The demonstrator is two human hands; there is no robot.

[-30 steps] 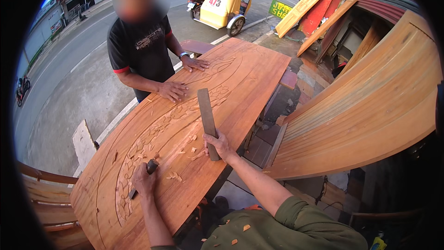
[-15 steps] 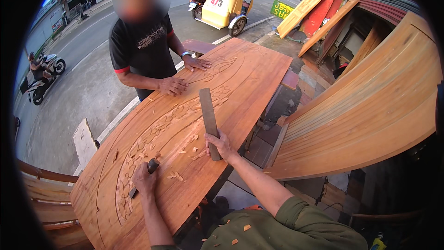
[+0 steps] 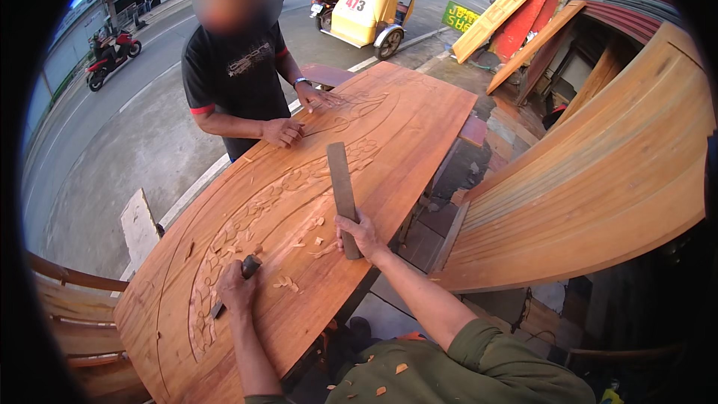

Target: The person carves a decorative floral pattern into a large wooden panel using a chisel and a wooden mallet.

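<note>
A large reddish-brown wooden panel (image 3: 422, 116), carved with leaves and curving lines, lies flat before me. My left hand (image 3: 236, 289) rests low on it, closed around a chisel; the dark handle (image 3: 251, 265) pokes out above the fist and the flat blade (image 3: 218, 310) below. My right hand (image 3: 360, 233) grips the lower end of a long flat wooden bar (image 3: 341, 179), which stands tilted up over the panel's near edge. Wood chips (image 3: 286, 283) lie loose between my hands, beside the carved band (image 3: 224, 247).
Across the panel stands a person in a black shirt (image 3: 238, 67), hands on the wood. A curved slatted wooden piece (image 3: 576, 172) leans at the right, more slats (image 3: 82, 307) at the left. Beyond are a yellow three-wheeler (image 3: 370, 11), a road and a red motorcycle (image 3: 112, 60).
My hands keep nearly the same place and grip. The other person's nearer hand has shifted slightly and curled. On the road, a white motorcycle is gone and a red one shows farther up.
</note>
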